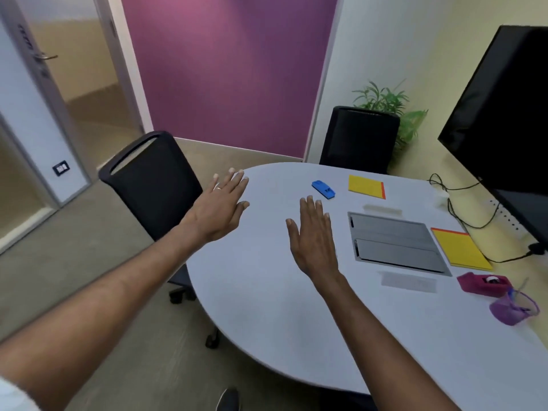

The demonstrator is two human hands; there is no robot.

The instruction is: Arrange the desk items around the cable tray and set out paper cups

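Grey and set flush in the pale surface (267, 292), the cable tray (397, 243) lay right of centre, showing two long panels side by side; the desk items sat around it. Just beyond its far edge a clear ruler (382, 209) lay parallel to it; farther off sat a blue stapler (323, 188) and, to its right, a yellow notepad (366, 186) with an orange edge. A second yellow notepad (461, 249) lay close against the tray's right side; whether the two touched could not be told. Near the tray's closest edge lay a pale translucent strip (409, 282), too blurred to identify; to its right stood a maroon tape dispenser (483, 282), and just beside that a purple item (514, 310), also blurred.

Both hands were flat, fingers straight, palms down, gripping nothing; the left hand (224, 206), a ring on one finger, was at the surface's far left edge in front of a black chair (154, 179); the right hand (314, 238) was over bare surface left of the tray, fingertips near the stapler; whether either touched the surface could not be told.

A black monitor (504, 129) stood at the right with black cables (462, 203) trailing below it; a second black chair (360, 137) stood at the far end, a green plant (388, 102) behind it.
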